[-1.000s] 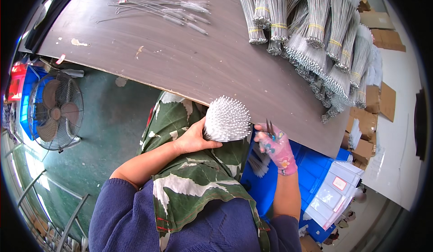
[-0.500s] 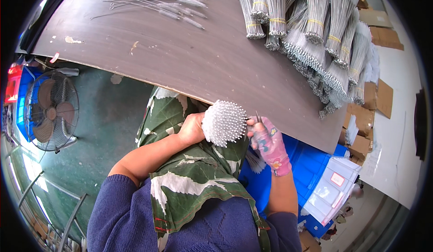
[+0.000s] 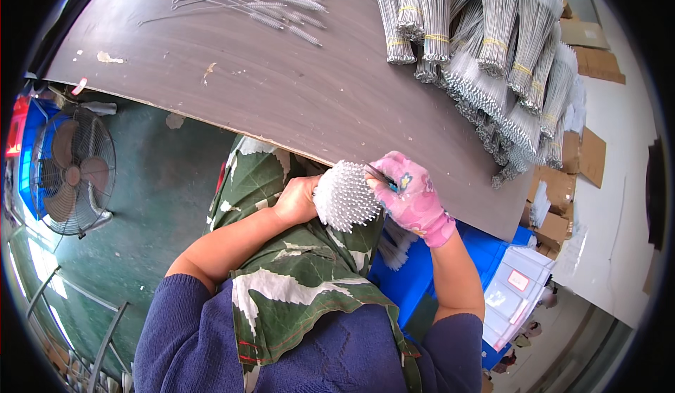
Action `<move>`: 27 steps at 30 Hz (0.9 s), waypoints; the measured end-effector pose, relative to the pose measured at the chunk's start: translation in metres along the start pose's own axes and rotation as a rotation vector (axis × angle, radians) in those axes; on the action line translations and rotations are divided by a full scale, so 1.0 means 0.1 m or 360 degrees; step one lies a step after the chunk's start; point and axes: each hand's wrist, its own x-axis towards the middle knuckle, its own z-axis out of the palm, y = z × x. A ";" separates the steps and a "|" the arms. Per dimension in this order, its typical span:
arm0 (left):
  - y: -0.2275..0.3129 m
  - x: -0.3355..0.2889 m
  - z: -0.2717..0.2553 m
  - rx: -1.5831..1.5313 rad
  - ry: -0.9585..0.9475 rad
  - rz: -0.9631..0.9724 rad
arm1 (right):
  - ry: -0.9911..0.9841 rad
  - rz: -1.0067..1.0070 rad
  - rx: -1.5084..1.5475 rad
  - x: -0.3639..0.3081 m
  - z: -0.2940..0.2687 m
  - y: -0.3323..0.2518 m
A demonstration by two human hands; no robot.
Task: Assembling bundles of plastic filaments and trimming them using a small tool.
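My bare left hand [image 3: 298, 200] is closed around a bundle of thin wire brushes [image 3: 346, 197], held over my lap by the table's front edge. Its rounded, whitish end, packed with small tips, faces up; the rest of the bundle is hidden. In a pink flowered glove, my right hand [image 3: 413, 200] is closed on a small dark pointed metal tool [image 3: 380, 175]. The tool's points are at the upper right rim of the bundle; whether they touch it I cannot tell. Whether it is tweezers or snips I cannot make out.
Several banded wire brush bundles [image 3: 496, 45] are heaped on the table [image 3: 281, 87] at the far right. Loose brushes [image 3: 260, 10] lie at the far left. A blue bin [image 3: 404, 277] holding more brushes stands right of my lap. A fan [image 3: 73, 175] stands at left.
My right hand has turned over, so the back of its glove now faces up. The tool's points have swung left to the bundle's rim. My left hand stays nearly in place.
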 end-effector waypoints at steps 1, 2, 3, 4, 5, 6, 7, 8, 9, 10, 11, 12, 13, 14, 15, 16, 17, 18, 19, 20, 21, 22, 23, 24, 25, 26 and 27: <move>-0.01 0.00 -0.01 -0.0027 -0.0016 0.0012 | -0.0014 -0.0069 -0.0042 0.02 0.00 0.03; -0.02 0.00 0.00 -0.0033 -0.0019 0.0009 | -0.0018 -0.0061 -0.0042 0.03 -0.01 0.02; -0.03 0.00 0.00 -0.0065 -0.0018 0.0013 | -0.0030 -0.0130 -0.0114 0.05 -0.02 0.01; -0.05 0.00 0.00 -0.0097 -0.0018 0.0016 | -0.0042 -0.0197 -0.0184 0.06 -0.03 0.00; -0.08 0.00 0.01 -0.0104 -0.0030 0.0016 | -0.0039 -0.0183 -0.0185 0.08 -0.05 -0.02; -0.13 0.00 0.02 -0.0202 -0.0075 0.0036 | -0.0084 -0.0185 -0.0241 0.11 -0.07 -0.05; -0.16 -0.01 0.03 -0.0298 -0.0120 0.0056 | -0.0129 -0.0187 -0.0296 0.13 -0.08 -0.06; -0.18 -0.01 0.06 -0.0299 -0.0127 0.0057 | -0.0125 -0.0180 -0.0296 0.16 -0.08 -0.06; -0.20 -0.01 0.09 -0.0460 -0.0086 0.0032 | -0.0144 -0.0185 -0.0367 0.18 -0.07 -0.06; -0.20 -0.02 0.12 -0.0620 -0.0043 0.0007 | -0.0162 -0.0192 -0.0438 0.19 -0.06 -0.07; -0.19 -0.02 0.12 -0.0618 -0.0050 0.0012 | -0.0154 -0.0188 -0.0440 0.19 -0.06 -0.06; -0.18 -0.02 0.12 -0.0486 -0.0076 0.0043 | -0.0170 -0.0170 -0.0471 0.19 -0.07 -0.06; -0.15 -0.02 0.11 -0.0352 -0.0100 0.0075 | -0.0184 -0.0152 -0.0503 0.19 -0.08 -0.06; -0.09 -0.03 0.08 -0.0344 -0.0099 0.0082 | -0.0200 -0.0142 -0.0535 0.20 -0.08 -0.06; -0.02 -0.05 0.05 -0.0239 -0.0195 0.0101 | -0.0190 -0.0149 -0.0537 0.23 -0.12 -0.08; 0.07 -0.07 0.00 -0.0131 -0.0290 0.0120 | -0.0250 -0.0138 -0.0392 0.28 -0.18 -0.10; 0.24 -0.07 -0.03 -0.0279 -0.0272 0.0103 | -0.0310 -0.0128 -0.0250 0.30 -0.22 -0.12; 0.25 -0.09 -0.02 -0.0270 -0.0269 0.0114 | -0.0301 -0.0137 -0.0256 0.28 -0.24 -0.11; 0.24 -0.10 -0.01 -0.0336 -0.0298 0.0078 | -0.0276 -0.0132 -0.0223 0.26 -0.24 -0.07; 0.24 -0.10 -0.02 -0.0395 -0.0319 0.0045 | -0.0250 -0.0138 -0.0189 0.26 -0.23 -0.01; 0.28 -0.11 -0.02 -0.0442 -0.0336 -0.0071 | -0.0104 -0.0024 0.0005 0.22 -0.21 0.01; 0.27 -0.07 -0.07 -0.0425 -0.0329 -0.0057 | 0.0132 -0.0083 0.0113 0.24 -0.30 0.03; 0.26 -0.10 -0.10 -0.0299 -0.0372 -0.0200 | 0.0357 -0.0133 0.0229 0.23 -0.44 -0.01; 0.26 -0.12 -0.12 -0.0171 -0.0411 -0.0346 | 0.0624 0.0142 0.0537 0.19 -0.62 -0.07; 0.29 -0.16 -0.11 -0.0201 -0.0362 -0.0349 | 0.0932 0.0196 0.0764 0.13 -0.82 -0.10; 0.31 -0.17 -0.11 -0.0185 -0.0363 -0.0346 | 0.1248 -0.0046 0.0994 0.04 -1.00 -0.19; 0.33 -0.21 -0.12 -0.0256 -0.0330 -0.0327 | 0.1236 -0.0130 0.1125 -0.13 -1.21 -0.15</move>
